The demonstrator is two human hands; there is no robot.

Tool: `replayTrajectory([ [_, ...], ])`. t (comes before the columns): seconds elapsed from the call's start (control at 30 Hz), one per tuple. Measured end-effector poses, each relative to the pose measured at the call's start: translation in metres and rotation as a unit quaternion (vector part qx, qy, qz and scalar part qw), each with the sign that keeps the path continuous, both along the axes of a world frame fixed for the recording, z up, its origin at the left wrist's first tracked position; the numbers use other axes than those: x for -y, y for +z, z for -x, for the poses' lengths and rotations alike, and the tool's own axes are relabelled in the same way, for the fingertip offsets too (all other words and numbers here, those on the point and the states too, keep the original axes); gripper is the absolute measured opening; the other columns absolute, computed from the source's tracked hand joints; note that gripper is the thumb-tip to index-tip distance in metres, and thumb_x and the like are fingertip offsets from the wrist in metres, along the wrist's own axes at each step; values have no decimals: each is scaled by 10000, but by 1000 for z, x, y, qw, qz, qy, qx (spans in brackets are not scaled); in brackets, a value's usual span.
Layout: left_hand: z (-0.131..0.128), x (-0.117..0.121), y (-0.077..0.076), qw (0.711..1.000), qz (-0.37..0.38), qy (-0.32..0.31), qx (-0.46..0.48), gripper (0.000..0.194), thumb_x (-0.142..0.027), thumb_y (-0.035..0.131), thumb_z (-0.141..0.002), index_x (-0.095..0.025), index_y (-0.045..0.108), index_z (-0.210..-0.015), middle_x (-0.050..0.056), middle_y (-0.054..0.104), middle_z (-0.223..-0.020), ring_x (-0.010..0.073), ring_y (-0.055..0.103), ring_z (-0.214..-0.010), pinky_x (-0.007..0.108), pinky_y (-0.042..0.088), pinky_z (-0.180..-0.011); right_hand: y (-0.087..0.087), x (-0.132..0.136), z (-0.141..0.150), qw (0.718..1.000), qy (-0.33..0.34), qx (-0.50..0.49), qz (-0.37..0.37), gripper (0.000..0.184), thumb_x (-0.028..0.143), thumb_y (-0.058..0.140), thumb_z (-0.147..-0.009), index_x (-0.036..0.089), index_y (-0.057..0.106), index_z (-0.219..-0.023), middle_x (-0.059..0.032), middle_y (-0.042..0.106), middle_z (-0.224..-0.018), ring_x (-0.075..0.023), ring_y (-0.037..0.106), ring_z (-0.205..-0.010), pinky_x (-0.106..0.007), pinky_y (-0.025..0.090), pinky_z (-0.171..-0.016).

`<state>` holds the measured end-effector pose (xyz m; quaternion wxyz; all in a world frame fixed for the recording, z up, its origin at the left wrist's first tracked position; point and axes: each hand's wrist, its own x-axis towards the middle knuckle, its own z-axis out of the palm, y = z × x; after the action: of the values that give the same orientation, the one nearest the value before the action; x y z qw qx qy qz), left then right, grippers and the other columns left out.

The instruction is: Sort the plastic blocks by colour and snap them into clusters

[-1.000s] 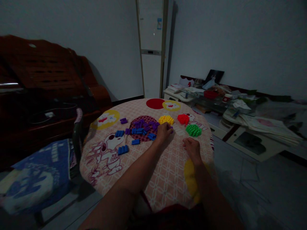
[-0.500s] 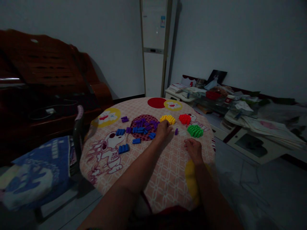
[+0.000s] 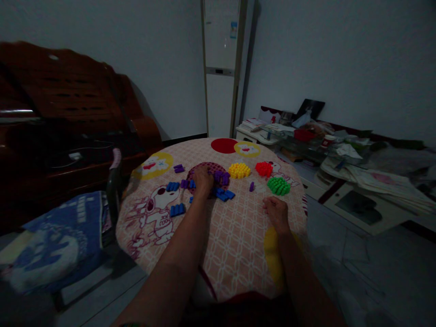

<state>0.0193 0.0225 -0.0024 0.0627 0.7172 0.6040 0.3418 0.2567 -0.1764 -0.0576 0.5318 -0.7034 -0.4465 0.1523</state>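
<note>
My left hand reaches down into the loose purple pieces and blue pieces, small short rods, at the table's middle. Its fingertips are hidden behind the hand, so any grip is unclear. Lower right, my right hand stays near the cloth with fingers curled together; whatever they hold cannot be made out. Just beyond it lies a single purple piece, with a green cluster beside it. A yellow cluster and a red cluster sit farther back.
A patterned tablecloth covers the round table. More blue rods and purple rods lie to the left. A wooden sofa and a chair with a blue cloth stand left, a cluttered cabinet right.
My left hand has moved left, from beside the yellow cluster to over the purple and blue pieces. My right hand has stayed in place.
</note>
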Motion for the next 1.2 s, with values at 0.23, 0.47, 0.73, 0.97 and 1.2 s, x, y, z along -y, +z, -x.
replayTrajectory([
  [0.23,38,-9,-3,993,69,92,7,351,-247,701,-826,-110,588,-1129,230,666,-1179,393,616,-1151,502,480,-967,2,0,1,1000,1,-13,-6,342,493,561,-820,198,641,-667,-2,636,-614,-156,592,-550,-256,460,-533],
  [0.47,31,-5,5,995,32,58,69,382,-134,603,-841,-131,555,-1220,177,703,-1124,330,649,-1116,451,483,-973,-1,-1,0,1000,4,-22,-8,345,498,557,-822,195,638,-679,4,625,-606,-153,580,-550,-252,452,-528],
  [0.73,-34,26,26,982,9,-173,73,212,-157,595,-821,-161,722,-991,74,753,-979,213,683,-931,322,518,-892,1,1,2,1000,3,-15,-12,342,499,567,-815,192,637,-681,8,622,-608,-152,581,-558,-252,456,-533],
  [0.97,-94,53,0,961,44,-269,50,167,-167,635,-846,-128,738,-972,128,741,-1004,230,679,-963,362,525,-909,-1,-1,1,1000,6,-7,-23,345,491,561,-824,199,616,-650,7,615,-595,-154,581,-562,-252,453,-534],
  [1.2,-91,51,-8,937,89,-322,103,237,-226,578,-900,-140,732,-1058,141,747,-1047,259,688,-1006,424,525,-967,-2,-1,-1,1000,-1,-5,0,344,499,558,-828,200,628,-673,9,626,-606,-149,570,-544,-256,444,-531],
])
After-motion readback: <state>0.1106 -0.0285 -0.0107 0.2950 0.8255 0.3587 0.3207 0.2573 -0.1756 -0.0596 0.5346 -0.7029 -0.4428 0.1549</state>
